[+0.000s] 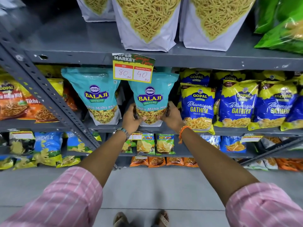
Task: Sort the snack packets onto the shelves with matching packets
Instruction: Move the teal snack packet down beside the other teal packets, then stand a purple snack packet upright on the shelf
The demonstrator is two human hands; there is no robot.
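Your sleeves (54, 202) are pink with thin white stripes, rolled up so both forearms are bare. On your left wrist you wear a metal-link watch (122, 132) with a silvery band. Around your right wrist is an orange thread bracelet (183, 132), one loose end hanging down. On your feet are tan open sandals (141, 218) with wide straps.

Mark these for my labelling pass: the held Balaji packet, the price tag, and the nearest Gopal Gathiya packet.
held Balaji packet (150, 97): head view, on logo.
price tag (133, 73): head view, centre.
nearest Gopal Gathiya packet (198, 105): head view, blue front.
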